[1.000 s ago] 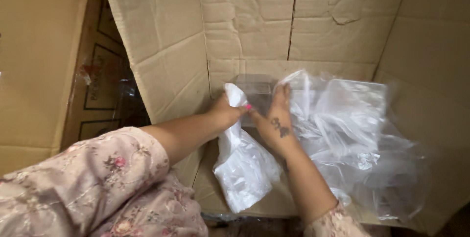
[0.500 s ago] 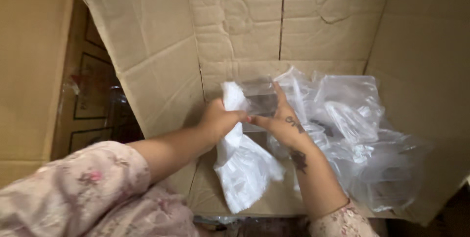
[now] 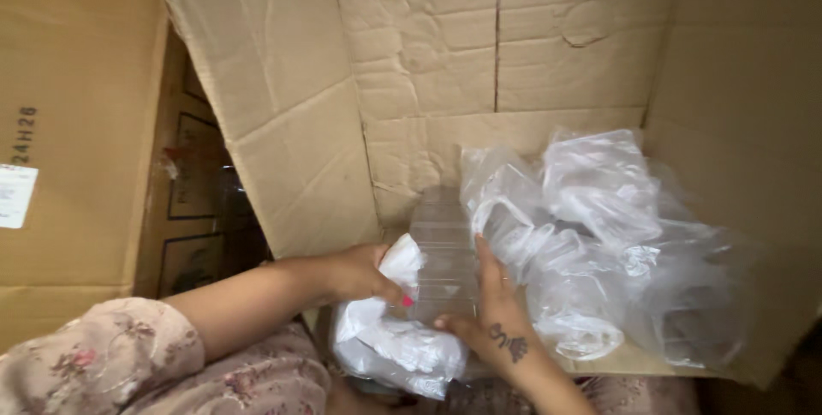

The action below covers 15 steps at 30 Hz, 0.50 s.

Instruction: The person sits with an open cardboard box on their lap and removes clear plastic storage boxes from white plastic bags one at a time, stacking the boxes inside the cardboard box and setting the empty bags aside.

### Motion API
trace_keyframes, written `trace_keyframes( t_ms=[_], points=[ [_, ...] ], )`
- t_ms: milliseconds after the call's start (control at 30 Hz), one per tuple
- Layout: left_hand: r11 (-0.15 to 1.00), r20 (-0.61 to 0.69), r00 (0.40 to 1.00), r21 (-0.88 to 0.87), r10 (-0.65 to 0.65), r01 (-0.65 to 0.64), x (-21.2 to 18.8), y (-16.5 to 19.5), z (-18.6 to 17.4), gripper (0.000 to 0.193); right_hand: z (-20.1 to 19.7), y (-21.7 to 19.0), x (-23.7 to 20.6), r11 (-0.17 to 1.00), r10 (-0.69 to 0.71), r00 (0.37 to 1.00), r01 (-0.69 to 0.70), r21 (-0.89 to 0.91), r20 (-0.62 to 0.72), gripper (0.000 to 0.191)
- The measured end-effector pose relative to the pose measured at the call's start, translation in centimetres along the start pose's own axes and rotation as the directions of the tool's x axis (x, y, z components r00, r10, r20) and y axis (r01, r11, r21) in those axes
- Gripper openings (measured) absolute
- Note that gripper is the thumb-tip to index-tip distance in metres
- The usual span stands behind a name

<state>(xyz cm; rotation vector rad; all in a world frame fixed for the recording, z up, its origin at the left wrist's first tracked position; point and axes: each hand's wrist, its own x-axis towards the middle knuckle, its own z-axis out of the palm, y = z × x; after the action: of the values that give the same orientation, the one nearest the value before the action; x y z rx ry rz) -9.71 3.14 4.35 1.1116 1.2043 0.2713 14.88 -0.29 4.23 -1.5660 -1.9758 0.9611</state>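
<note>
Packing or storage spot, likely in home: large creased cardboard box (image 3: 479, 64) fills view, heap of clear plastic bags (image 3: 616, 235) inside; dark framed panels (image 3: 201, 209) behind flap (door or cabinet, cannot tell); dim indoor light.
</note>
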Motion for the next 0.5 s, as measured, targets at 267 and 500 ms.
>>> trace_keyframes(
  t_ms=[267, 500],
  points=[
    [0.999, -0.048, 0.998, 0.027, 0.031, -0.03, -1.3, 2.9, -0.1, 0.058, -3.1, -1.1, -1.2, 0.959, -0.252, 0.933, 0.276, 0.065, -0.257, 0.094],
    [0.971, 0.001, 0.978, -0.126, 0.206, -0.205, -4.0, 7.8, 0.2, 0.06, -2.3, 0.1, -1.8, 0.805, -0.266, 0.892, 0.414, 0.424, -0.366, 0.034]
  ],
)
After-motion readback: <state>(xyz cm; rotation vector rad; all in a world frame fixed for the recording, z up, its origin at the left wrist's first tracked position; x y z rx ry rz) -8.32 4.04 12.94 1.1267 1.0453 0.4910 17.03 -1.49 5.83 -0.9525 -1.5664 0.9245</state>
